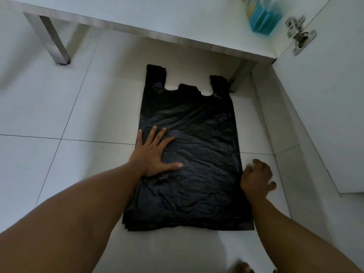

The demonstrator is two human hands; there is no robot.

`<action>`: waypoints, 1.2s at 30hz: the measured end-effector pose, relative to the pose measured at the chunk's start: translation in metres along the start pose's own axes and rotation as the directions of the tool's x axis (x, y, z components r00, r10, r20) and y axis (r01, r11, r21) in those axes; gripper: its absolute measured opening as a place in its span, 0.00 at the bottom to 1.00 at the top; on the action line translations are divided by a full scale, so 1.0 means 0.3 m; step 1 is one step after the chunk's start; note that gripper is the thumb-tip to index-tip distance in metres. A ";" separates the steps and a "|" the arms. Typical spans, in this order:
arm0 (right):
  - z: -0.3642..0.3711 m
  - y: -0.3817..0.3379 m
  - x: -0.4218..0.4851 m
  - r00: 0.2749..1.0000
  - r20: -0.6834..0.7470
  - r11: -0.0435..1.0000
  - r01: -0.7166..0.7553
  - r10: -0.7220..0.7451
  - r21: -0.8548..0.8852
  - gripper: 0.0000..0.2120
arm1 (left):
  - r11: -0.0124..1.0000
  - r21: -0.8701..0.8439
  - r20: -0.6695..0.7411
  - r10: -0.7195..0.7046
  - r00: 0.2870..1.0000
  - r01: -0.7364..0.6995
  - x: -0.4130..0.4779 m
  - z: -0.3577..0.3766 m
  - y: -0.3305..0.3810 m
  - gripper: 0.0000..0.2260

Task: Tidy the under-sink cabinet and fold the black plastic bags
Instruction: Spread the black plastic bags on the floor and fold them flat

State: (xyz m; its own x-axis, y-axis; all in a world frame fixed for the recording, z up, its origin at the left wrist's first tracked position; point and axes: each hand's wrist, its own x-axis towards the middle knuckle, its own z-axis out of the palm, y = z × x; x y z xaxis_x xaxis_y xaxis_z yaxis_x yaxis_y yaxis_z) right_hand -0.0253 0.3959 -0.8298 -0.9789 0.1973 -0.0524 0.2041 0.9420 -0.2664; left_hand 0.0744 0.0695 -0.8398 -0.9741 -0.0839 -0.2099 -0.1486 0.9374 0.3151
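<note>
The bags [189,154] lie flat on the floor [59,115] at frame centre, handles toward the cabinet [177,16] along the top. The left hand [152,154] rests on their left half, the right hand [256,178] at their right edge; the door [325,115] stands at right.

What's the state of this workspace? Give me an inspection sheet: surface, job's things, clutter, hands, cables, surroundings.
Surface: white tiled floor; the bags lie flat on it.
Job's things: black plastic bags, seemingly a stack, handles towards the open cabinet; not yet folded.
Clutter: blurred blue container inside the cabinet.
Hands: left hand pressed flat on the bags' left side, fingers spread; right hand blurred at their right edge, grip unclear.
Cables: nothing seen.
Surroundings: metal leg under the cabinet; white door swung open, its hinge showing.
</note>
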 end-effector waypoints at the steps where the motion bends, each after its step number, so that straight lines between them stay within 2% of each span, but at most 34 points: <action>1: -0.005 -0.028 0.005 0.999 -0.029 0.999 -0.016 0.017 0.039 0.17 | 0.998 -0.058 0.031 -0.015 0.999 0.017 0.010 -0.011 -0.005 0.45; 4: -0.008 -0.118 -0.004 1.000 0.028 0.988 -0.003 -0.001 0.154 0.21 | 0.996 -0.080 0.126 -0.033 0.991 0.044 0.041 -0.042 -0.011 0.42; 7: -0.003 -0.167 -0.016 0.990 0.144 0.997 -0.005 -0.005 0.073 0.34 | 0.996 -0.076 0.132 -0.044 0.990 0.055 0.051 -0.067 0.003 0.43; 9: -0.005 -0.183 -0.018 0.987 0.161 0.999 -0.017 0.009 0.049 0.36 | 0.996 -0.052 0.093 -0.062 0.994 0.067 0.046 -0.080 0.019 0.46; 13: -0.011 -0.201 -0.014 0.982 0.181 0.997 -0.058 0.048 0.050 0.34 | 0.987 0.130 -0.062 -0.086 0.994 0.094 0.021 -0.097 0.034 0.58; 15: -0.012 -0.205 -0.010 0.979 0.196 0.996 -0.072 0.060 0.057 0.34 | 0.975 0.186 -0.115 -0.098 0.988 0.119 -0.009 -0.094 0.029 0.60; 16: -0.016 -0.206 -0.010 0.978 0.200 0.996 -0.075 0.063 0.056 0.33 | 0.975 0.147 -0.132 -0.150 0.980 0.169 -0.026 -0.094 0.028 0.58; 18: -0.020 -0.213 -0.010 0.975 0.207 0.995 -0.088 0.074 0.056 0.32 | 0.933 -0.050 -0.158 -0.360 0.919 0.356 -0.060 -0.099 0.033 0.51; 20: -0.018 -0.222 -0.011 0.973 0.214 0.992 -0.110 0.093 0.068 0.30 | 0.808 -0.270 -0.123 -0.569 0.813 0.524 -0.080 -0.106 0.047 0.44; 21: -0.016 -0.230 -0.012 0.973 0.211 0.990 -0.117 0.098 0.080 0.29 | 0.745 -0.366 -0.086 -0.624 0.776 0.558 -0.081 -0.107 0.055 0.42; 24: -0.018 -0.258 -0.009 0.967 0.225 0.978 -0.155 0.122 0.137 0.27 | 0.605 -0.554 0.011 -0.682 0.731 0.572 -0.061 -0.126 0.070 0.38; 28: -0.029 -0.273 0.024 0.929 0.306 0.913 -0.297 0.208 0.279 0.27 | 0.332 -0.741 0.179 -0.740 0.648 0.584 -0.004 -0.164 0.034 0.34; 32: -0.039 -0.262 0.054 0.911 0.360 0.852 -0.344 0.201 0.394 0.17 | 0.324 -0.729 0.212 -0.730 0.650 0.602 0.033 -0.195 -0.019 0.22; 34: -0.039 -0.258 0.061 0.910 0.364 0.849 -0.344 0.197 0.401 0.12 | 0.330 -0.710 0.239 -0.718 0.654 0.622 0.058 -0.206 -0.047 0.22; 36: -0.036 -0.259 0.063 0.922 0.340 0.849 -0.323 0.183 0.419 0.13 | 0.340 -0.704 0.255 -0.698 0.669 0.623 0.068 -0.224 -0.049 0.23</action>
State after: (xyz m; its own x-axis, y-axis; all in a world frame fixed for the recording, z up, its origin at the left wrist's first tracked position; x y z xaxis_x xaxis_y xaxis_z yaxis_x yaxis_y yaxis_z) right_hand -0.0596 0.3293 -0.7996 -0.8666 0.2620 -0.4246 0.4880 0.6221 -0.6122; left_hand 0.0453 0.0312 -0.7864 -0.5050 -0.6237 -0.5967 -0.7776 0.0287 0.6281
